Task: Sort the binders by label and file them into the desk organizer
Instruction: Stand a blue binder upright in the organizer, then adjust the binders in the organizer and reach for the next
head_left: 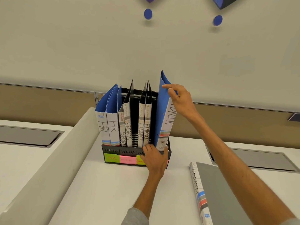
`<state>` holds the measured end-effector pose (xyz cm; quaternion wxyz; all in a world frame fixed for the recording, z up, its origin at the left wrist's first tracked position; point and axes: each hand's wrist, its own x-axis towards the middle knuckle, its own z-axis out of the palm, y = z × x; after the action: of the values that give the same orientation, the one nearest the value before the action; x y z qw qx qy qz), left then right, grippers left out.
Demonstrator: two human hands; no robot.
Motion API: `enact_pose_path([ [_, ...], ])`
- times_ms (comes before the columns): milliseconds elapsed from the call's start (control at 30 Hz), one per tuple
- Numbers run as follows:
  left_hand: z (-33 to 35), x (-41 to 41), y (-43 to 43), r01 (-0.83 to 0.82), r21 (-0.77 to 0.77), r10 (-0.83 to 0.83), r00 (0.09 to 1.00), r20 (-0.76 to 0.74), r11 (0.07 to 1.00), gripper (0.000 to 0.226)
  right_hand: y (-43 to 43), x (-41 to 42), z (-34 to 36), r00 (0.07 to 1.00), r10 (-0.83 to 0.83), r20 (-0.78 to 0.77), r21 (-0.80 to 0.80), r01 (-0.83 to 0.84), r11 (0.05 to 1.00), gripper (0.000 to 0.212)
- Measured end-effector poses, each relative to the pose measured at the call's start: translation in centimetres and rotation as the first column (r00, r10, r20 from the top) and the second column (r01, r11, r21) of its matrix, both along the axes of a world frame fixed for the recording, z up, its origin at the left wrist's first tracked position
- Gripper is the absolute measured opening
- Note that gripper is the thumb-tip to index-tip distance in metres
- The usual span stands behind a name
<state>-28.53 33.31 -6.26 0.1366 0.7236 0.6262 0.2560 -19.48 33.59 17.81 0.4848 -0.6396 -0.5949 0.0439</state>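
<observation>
— Since the desk (pixel 105 184) carries everything, start there: what stands on it?

— One black desk organizer (pixel 113 151), upright near the back edge, and one grey ADMIN binder (pixel 219 192) lying flat at front right, well apart from it. That binder is not yet filed.

— Contents of the organizer, left to right?

— First compartment: two HR binders (pixel 113 125). Second: two SPORTS binders (pixel 128 127). Third: two FINANCE binders (pixel 146 125). Fourth, at the far right: the blue ADMIN binder (pixel 163 120), spine towards me and leaning slightly right. The front wall hides its foot, so I cannot tell whether it is fully seated.

— Why both hands on one binder?

— My right hand (pixel 180 99) pinches the flared top of the blue cover; a grip that high steers the lean. My left hand (pixel 155 159) holds the organizer's front rim, fingers hooked over it, thumb beside the binder's foot. Judged purpose: brace the organizer so it does not slide or tip, and guide the foot into the slot.

— And the markings?

— Sticky labels (pixel 112 158) on the front wall name each slot: green reads HR, pink is too faint to read, and my left hand covers the rest.
</observation>
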Motion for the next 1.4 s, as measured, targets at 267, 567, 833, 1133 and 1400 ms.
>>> enact_pose_path([
  [267,-0.2,-0.6,0.0,0.056,-0.012,-0.056,0.997,0.056,0.998,0.074,-0.5,-2.1,-8.4,0.997,0.000,-0.075,-0.208,-0.015,0.978,0.036],
  [567,0.2,-1.6,0.1,0.141,-0.065,-0.138,0.989,0.053,0.988,0.065,-1.0,-1.3,-7.5,0.974,0.157,-0.164,-0.365,-0.208,0.907,0.052],
  [833,0.1,-2.3,0.0,0.205,-0.075,-0.203,0.979,0.037,0.976,0.060,-1.5,-1.2,-6.3,0.919,0.184,-0.350,-0.409,-0.326,0.852,0.057],
  [1133,-0.7,-4.7,-3.5,0.281,0.049,-0.280,0.894,0.349,0.959,0.063,-3.4,-1.3,-6.9,0.853,0.070,-0.518,-0.374,-0.299,0.878,0.067],
  [1400,0.0,-6.6,-6.2,0.323,0.007,-0.304,0.885,0.352,0.947,0.038,-8.7,-1.1,-8.4,0.891,-0.024,-0.454,-0.494,-0.229,0.839,0.069],
])
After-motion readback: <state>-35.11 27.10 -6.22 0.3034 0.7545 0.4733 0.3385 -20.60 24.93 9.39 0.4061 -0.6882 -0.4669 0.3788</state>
